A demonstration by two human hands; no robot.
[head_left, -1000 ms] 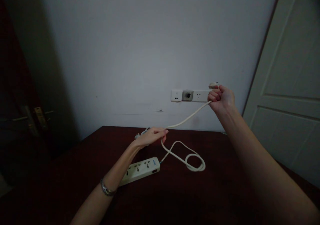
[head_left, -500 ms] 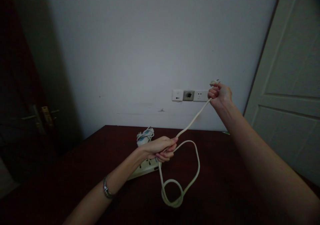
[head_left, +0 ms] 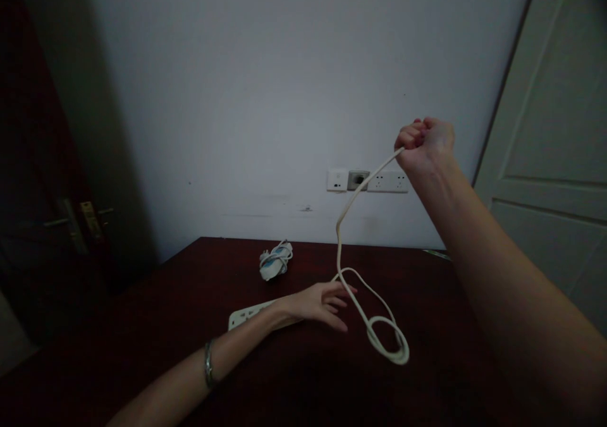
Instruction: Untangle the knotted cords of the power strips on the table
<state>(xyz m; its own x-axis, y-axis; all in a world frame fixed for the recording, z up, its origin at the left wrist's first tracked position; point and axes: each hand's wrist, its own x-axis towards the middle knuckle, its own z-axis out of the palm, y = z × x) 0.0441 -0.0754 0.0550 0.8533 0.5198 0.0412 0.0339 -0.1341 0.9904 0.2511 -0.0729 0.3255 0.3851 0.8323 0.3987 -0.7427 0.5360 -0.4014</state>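
My right hand [head_left: 425, 139] is raised in front of the wall, its fingers closed around a white power cord [head_left: 348, 209]. From there the cord slants down to the left, then hangs to a small coil low over the table. My left hand [head_left: 320, 307] is open, fingers spread, beside the hanging cord; whether a fingertip touches the cord I cannot tell. Under my left wrist lies a white power strip [head_left: 244, 314], partly covered by the forearm. The plug does not show now.
A smaller power strip wrapped in its own cord [head_left: 275, 261] lies further back on the dark red table [head_left: 213, 266]. Wall sockets [head_left: 387, 181] sit above the table's back edge. A door with a handle [head_left: 57, 222] is at left, a pale panelled door [head_left: 550, 161] at right.
My left hand has let go of the cord and spread its fingers. My right hand has risen, lifting the cord, and the coil has swung to the right.
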